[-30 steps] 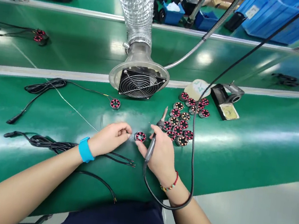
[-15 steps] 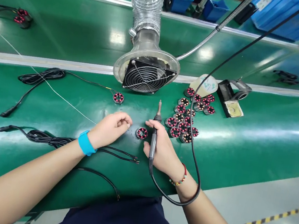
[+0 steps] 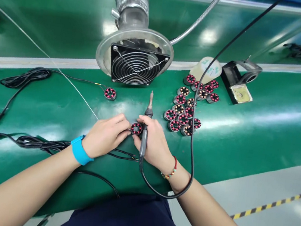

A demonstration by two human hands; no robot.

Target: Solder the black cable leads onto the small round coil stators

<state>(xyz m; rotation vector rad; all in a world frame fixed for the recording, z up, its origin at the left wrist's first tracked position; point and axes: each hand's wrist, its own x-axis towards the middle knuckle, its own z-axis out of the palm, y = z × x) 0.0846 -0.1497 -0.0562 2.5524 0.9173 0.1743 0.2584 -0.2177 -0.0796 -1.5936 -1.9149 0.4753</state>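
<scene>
My right hand is closed round a soldering iron, its tip pointing away from me toward the fan. Its thumb and forefinger also reach the right side of a small motor stator, a ring of red-wound coils. On the other side, my left hand is pinched, fingertips at the stator's left edge. A thin pale solder wire runs from the upper left into this hand. Black cables lie beneath the left forearm, their stripped ends near the stator.
A fume extractor fan hangs just beyond my hands. Several stators stand at right, before a translucent container and an iron stand. At left lies a stator wired to a coiled cable. The iron's cord loops over my right forearm.
My hands have come together at the stator, which stood apart between them. The left fingertips now meet its left edge, the right fingers its right side. The view has shifted.
</scene>
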